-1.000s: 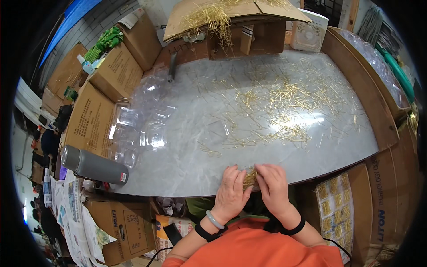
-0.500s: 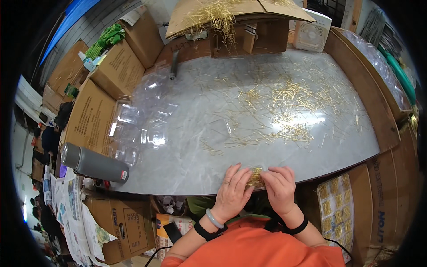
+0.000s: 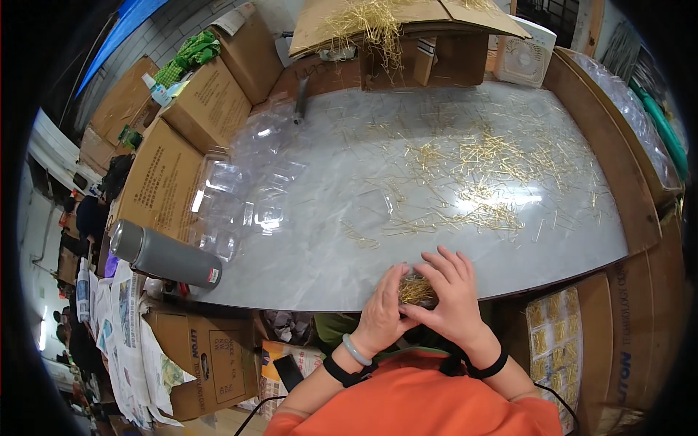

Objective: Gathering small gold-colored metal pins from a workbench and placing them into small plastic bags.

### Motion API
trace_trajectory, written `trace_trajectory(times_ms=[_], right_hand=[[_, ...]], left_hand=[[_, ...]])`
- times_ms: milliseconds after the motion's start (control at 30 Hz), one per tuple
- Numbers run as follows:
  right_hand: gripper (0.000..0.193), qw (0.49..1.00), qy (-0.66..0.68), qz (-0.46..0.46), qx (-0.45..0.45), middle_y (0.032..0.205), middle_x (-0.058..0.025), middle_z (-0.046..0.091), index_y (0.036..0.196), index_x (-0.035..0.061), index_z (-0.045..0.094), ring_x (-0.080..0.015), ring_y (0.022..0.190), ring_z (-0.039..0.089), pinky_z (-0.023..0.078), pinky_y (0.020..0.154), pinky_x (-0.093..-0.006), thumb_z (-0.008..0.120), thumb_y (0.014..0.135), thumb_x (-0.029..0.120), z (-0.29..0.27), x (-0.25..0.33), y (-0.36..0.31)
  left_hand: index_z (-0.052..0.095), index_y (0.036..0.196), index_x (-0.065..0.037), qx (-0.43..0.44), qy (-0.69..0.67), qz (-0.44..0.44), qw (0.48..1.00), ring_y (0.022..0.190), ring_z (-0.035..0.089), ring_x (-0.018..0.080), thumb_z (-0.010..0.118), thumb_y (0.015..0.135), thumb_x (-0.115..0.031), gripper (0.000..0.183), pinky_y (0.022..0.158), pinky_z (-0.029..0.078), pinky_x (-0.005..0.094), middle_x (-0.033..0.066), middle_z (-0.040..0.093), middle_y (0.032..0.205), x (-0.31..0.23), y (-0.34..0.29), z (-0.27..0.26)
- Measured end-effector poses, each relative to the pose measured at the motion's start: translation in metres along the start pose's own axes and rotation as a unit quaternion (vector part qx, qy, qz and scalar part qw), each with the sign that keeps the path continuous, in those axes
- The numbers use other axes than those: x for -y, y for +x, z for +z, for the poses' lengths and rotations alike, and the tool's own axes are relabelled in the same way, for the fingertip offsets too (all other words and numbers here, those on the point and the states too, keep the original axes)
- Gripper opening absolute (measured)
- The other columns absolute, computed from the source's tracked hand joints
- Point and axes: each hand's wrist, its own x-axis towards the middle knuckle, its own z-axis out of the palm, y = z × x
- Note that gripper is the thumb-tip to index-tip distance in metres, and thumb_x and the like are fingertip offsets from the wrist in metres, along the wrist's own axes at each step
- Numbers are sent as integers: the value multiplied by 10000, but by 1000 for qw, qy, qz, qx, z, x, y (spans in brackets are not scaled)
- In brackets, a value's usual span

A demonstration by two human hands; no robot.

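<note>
At the table's front edge, a dense bundle of gold wire hooks (image 3: 416, 291) sits between my two hands. My left hand (image 3: 383, 304) is curved along its left side, fingers together. My right hand (image 3: 452, 294) closes round the other side, its thumb across the near end and its fingers reaching past the far end. Whether a clear case surrounds the bundle I cannot tell. Beyond my hands, loose gold wire hooks (image 3: 491, 154) lie scattered and heaped over the grey tabletop (image 3: 320, 240).
Clear plastic cases (image 3: 247, 207) lie at the left, near a grey bottle (image 3: 167, 254) on its side. Cardboard boxes (image 3: 158, 176) line the left edge. A cardboard shelf (image 3: 465, 62) and a white fan (image 3: 525, 54) stand at the back. Filled packs (image 3: 554, 341) are low at right.
The view has shifted slightly, moving the table to the right. My right hand's fingers have spread and reached forward round the bundle, whose top now shows more.
</note>
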Motion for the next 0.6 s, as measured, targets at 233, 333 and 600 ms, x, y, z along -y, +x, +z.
trace_trajectory(times_ms=[233, 333, 600], right_hand=[[424, 999, -23, -2, -30, 1284, -133, 618, 1095, 76, 670, -388, 1303, 527, 346, 1135, -587, 850, 769, 278, 17, -6, -4], [381, 998, 18, 21, -48, 1280, -141, 614, 1075, 67, 659, -400, 1294, 532, 377, 1122, -564, 849, 777, 210, 22, -6, -11], [488, 996, 80, 25, -5, 1362, -158, 564, 1251, 48, 592, -429, 1349, 485, 389, 1128, -542, 816, 832, 161, 16, -13, -10]], left_hand=[[207, 1587, 4, -19, -23, -24, 999, 1334, 529, 422, 905, 725, -160, 1121, 1055, 507, 470, 239, 503, 1463, -1, 1, 2], [270, 1572, 3, -1, -6, -17, 1000, 1346, 519, 424, 889, 740, -156, 1049, 1061, 502, 464, 239, 506, 1454, 0, 1, -1], [438, 1490, -5, 55, 9, 9, 998, 1372, 491, 429, 857, 769, -162, 848, 1076, 483, 485, 226, 507, 1424, -4, 9, -15]])
